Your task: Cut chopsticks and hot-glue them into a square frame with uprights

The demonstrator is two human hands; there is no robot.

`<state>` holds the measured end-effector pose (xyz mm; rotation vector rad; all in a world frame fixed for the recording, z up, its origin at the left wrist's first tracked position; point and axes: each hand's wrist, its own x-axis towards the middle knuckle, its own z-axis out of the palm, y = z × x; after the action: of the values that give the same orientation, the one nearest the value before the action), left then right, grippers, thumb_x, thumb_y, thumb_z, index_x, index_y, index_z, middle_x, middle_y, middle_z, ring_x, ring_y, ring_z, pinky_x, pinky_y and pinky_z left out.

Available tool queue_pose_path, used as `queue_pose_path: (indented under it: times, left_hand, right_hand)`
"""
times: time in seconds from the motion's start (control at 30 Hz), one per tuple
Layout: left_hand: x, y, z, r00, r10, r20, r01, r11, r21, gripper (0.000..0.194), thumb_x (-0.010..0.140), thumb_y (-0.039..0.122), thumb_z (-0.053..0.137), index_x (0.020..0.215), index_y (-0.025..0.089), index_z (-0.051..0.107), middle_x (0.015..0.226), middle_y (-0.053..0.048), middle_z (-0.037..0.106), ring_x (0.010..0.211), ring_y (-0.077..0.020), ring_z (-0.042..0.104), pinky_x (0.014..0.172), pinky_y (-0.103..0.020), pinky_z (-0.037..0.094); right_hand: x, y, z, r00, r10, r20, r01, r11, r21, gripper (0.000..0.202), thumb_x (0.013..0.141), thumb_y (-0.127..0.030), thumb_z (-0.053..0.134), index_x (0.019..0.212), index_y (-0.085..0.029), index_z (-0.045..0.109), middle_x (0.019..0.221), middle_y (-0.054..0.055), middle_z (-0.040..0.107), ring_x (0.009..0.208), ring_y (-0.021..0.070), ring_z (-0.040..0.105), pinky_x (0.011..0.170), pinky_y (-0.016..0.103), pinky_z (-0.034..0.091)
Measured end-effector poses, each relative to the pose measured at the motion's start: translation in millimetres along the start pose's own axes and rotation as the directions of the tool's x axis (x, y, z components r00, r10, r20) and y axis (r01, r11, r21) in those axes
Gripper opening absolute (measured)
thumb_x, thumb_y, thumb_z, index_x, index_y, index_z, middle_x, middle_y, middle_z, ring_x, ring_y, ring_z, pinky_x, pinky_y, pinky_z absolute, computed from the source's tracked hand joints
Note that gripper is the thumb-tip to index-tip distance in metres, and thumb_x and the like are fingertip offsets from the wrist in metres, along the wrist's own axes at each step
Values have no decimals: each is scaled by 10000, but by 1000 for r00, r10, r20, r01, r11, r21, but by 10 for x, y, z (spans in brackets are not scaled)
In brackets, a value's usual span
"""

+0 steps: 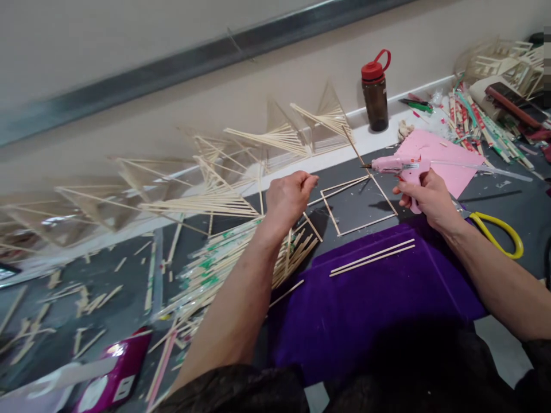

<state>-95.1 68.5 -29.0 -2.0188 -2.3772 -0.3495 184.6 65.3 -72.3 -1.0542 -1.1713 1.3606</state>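
Note:
My right hand [426,198] is wrapped round the grip of a pink hot glue gun [400,165], its nozzle pointing left. A clear glue stick [486,167] juts from the gun's back. Just below the nozzle lies a four-sided frame of thin wooden sticks [367,226], and a slanting stick [353,145] rises from its far right corner. My left hand [289,196] is raised left of the frame, fingers curled and thumb pressed to the forefinger. Whether anything is pinched there I cannot see. Two loose sticks [372,257] lie on a purple cloth [370,298] in front of me.
Packed sticks [219,269] lie beneath my left forearm. Stick structures [275,137] line the wall. A red-lidded bottle [374,94] stands behind. Pink paper [447,160] and yellow-handled scissors [499,234] are at right. Stick scraps [92,301] and a magenta packet [114,373] are at left.

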Motion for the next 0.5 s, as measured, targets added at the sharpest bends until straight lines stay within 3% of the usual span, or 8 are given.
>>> queue_pose_path:
  times: [0.1, 0.2, 0.3, 0.37, 0.5]
  left_hand:
    - [12, 10, -5, 999, -10, -34, 4, 987, -159, 476, 950, 465, 423, 831, 155, 763, 655, -55, 685, 635, -174, 607, 655, -274, 441]
    - [23, 8, 7, 996, 31, 85, -10, 971, -238, 488, 966, 440, 384, 897, 157, 776, 646, -51, 690, 584, -165, 603, 617, -270, 454]
    - [42, -11, 43, 970, 82, 230, -85, 996, 5, 309, 873, 326, 562, 1033, 200, 794, 974, -92, 781, 860, -235, 708, 752, -302, 511]
    - [55, -21, 94, 946, 42, 320, -120, 966, 229, 349, 841, 222, 568, 1114, 204, 785, 1205, -130, 739, 1071, -308, 693, 840, -352, 525]
    - [70, -29, 234, 904, -75, 420, -109, 912, 396, 408, 845, 147, 509, 1158, 171, 769, 1294, -185, 690, 1159, -371, 667, 868, -415, 544]
  right_hand:
    - [-3, -3, -1, 1000, 9, -18, -9, 1000, 5, 420, 675, -375, 753, 1008, -189, 577, 786, 13, 698, 500, 97, 567, 462, 253, 452]
    - [-1, -3, -3, 1000, 12, -20, -12, 1000, -3, 415, 679, -371, 751, 1012, -185, 589, 790, 20, 701, 509, 102, 575, 461, 256, 453]
    - [-3, -6, 1, 1000, 13, -9, -13, 1000, -17, 397, 685, -363, 749, 1006, -182, 603, 788, 24, 697, 518, 108, 579, 467, 263, 461]
    - [-4, -9, 5, 1000, 14, -11, -14, 1000, -16, 390, 683, -361, 747, 997, -184, 601, 786, 22, 694, 516, 108, 575, 469, 266, 466]
    - [-1, -7, 7, 1000, 20, -17, -20, 1000, -4, 392, 674, -358, 751, 988, -192, 584, 786, 18, 693, 507, 101, 566, 459, 258, 457]
